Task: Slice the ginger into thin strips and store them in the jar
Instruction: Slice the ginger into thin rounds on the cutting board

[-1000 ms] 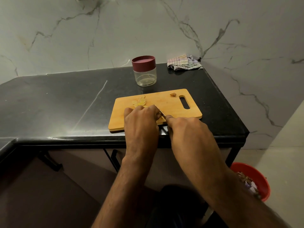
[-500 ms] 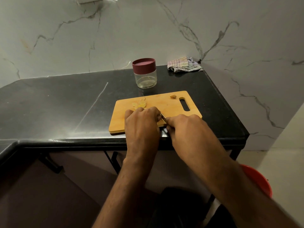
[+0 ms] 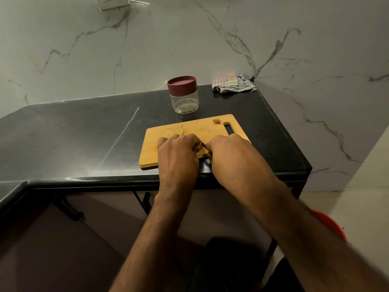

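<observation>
Head view: left hand (image 3: 179, 153) and right hand (image 3: 228, 151), fingers curled, meet over board (image 3: 151, 152); right grips knife (image 3: 202, 143), ginger under left hidden. Slices (image 3: 176, 130) just beyond. Lidded jar (image 3: 183, 94) behind board, cloth (image 3: 232, 83) beyond-right. Black counter (image 3: 73, 133), marble wall (image 3: 147, 45).

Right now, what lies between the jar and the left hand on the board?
In the head view, pale ginger slices lie on the cutting board between the jar and the left hand, past a strip of bare black counter.
</observation>
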